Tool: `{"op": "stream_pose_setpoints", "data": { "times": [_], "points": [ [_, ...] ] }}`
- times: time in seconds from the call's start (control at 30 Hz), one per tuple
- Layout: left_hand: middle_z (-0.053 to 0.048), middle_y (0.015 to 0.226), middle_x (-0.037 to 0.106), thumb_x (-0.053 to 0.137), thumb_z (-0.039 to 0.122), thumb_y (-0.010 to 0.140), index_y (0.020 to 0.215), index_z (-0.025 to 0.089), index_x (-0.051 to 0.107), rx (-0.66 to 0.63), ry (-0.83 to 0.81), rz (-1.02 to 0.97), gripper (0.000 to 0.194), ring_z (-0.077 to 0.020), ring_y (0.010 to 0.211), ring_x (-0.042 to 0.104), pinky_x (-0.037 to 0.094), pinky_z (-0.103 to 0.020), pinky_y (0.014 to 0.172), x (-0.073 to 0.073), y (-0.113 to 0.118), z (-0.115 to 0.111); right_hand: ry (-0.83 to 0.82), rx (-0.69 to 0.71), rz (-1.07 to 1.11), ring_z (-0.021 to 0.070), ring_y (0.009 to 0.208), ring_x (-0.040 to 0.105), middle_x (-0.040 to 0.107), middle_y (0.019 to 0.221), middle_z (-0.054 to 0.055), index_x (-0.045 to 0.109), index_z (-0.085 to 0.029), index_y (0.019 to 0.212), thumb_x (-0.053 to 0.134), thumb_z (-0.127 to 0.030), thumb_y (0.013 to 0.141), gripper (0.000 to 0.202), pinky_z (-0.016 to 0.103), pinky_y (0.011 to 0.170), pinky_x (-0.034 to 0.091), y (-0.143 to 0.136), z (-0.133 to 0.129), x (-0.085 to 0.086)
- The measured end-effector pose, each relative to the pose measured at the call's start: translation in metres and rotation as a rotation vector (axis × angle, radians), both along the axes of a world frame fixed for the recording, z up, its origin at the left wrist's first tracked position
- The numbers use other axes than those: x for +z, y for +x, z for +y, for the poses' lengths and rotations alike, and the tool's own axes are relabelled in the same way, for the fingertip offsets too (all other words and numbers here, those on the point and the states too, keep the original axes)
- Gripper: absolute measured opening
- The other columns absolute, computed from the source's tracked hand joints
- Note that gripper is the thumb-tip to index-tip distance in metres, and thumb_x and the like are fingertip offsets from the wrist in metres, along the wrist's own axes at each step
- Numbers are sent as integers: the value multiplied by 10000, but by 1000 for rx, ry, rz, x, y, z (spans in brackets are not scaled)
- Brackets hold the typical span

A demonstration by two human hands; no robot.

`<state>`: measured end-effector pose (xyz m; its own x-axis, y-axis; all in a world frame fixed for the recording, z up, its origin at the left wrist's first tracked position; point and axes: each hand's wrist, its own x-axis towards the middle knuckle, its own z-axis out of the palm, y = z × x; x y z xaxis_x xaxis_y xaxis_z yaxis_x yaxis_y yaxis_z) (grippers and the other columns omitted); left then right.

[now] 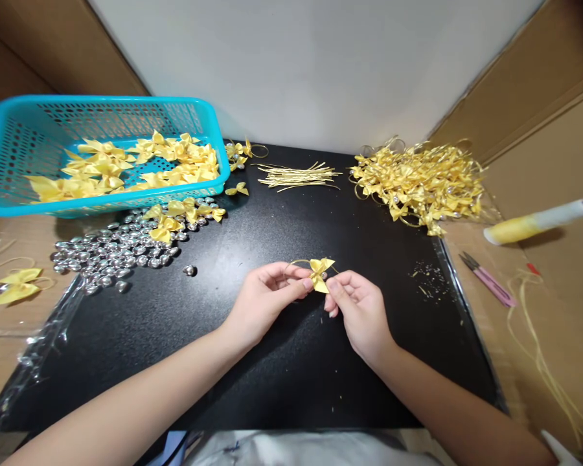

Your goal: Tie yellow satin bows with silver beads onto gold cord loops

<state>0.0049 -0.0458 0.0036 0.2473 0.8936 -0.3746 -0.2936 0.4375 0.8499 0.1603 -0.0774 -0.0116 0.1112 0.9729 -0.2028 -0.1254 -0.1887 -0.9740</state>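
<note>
Between my two hands is a yellow ribbon bow (322, 266) with a silver bead near its middle and a thin gold cord curving out behind it. My left hand (272, 294) pinches the bow's left side between thumb and fingers. On the other side, the thumb and fingers of my right hand (357, 310) close on its right edge. Both hands are just above the black board (272, 388). The cord's ends are partly hidden behind my fingers.
A turquoise basket (216, 136) of yellow bows stands back left, silver beads (121, 249) in front of it. Gold cords (298, 176) lie at the back. Finished-looking bows (418, 181) are heaped back right, near pink-handled snips (490, 281) and a yellow-white roll (539, 221).
</note>
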Motion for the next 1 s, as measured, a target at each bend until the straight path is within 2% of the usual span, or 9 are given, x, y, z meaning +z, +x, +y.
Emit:
{"op": "stream_pose_setpoints", "data": {
  "times": [0.37, 0.57, 0.77, 1.0],
  "points": [
    [2, 672, 684, 797, 213, 679, 752, 156, 693, 25, 245, 235, 139, -108, 621, 624, 515, -195, 597, 2, 2, -3, 14, -42, -50, 76, 436, 536, 601, 502, -19, 586, -163, 673, 681, -400, 806, 288, 183, 442, 462, -4, -2, 3],
    [-12, 717, 706, 744, 221, 756, 746, 157, 704, -14, 386, 374, 76, -110, 648, 639, 527, -196, 640, 0, 0, -6, 19, -47, -53, 78, 435, 537, 598, 499, -22, 587, -163, 674, 681, -400, 800, 284, 186, 441, 465, -5, -2, 4],
    [-24, 725, 717, 758, 230, 734, 749, 151, 711, 6, 358, 368, 94, -133, 658, 656, 536, -213, 631, 1, 1, -4, 22, -39, -56, 80, 439, 534, 594, 498, -20, 585, -166, 672, 678, -413, 802, 295, 191, 446, 465, -4, -2, 5],
    [-17, 678, 708, 767, 248, 713, 718, 152, 715, -2, 289, 326, 109, -116, 594, 624, 504, -203, 580, 4, 2, -2, 33, -31, -54, 78, 436, 531, 591, 497, -20, 576, -171, 672, 672, -429, 806, 306, 189, 440, 464, -3, -1, 4]
  ]
}}
